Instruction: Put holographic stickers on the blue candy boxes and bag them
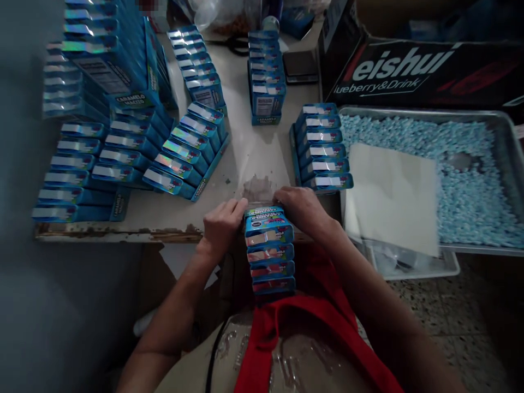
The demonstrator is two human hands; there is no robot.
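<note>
Blue cardboard candy boxes (269,248), one near stack at the worn white desk (245,142) edge. Left hand (221,224) grip and right hand (301,207) grip both closed on the stack's top, one either side. Metal tray of pale blue candies (470,185) lies right.

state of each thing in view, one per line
left hand: gripping the held row's left side
right hand: gripping its right side
held row of blue boxes: closed, pressed together
metal tray: filled with blue candies
cardboard carton: open on top
</note>
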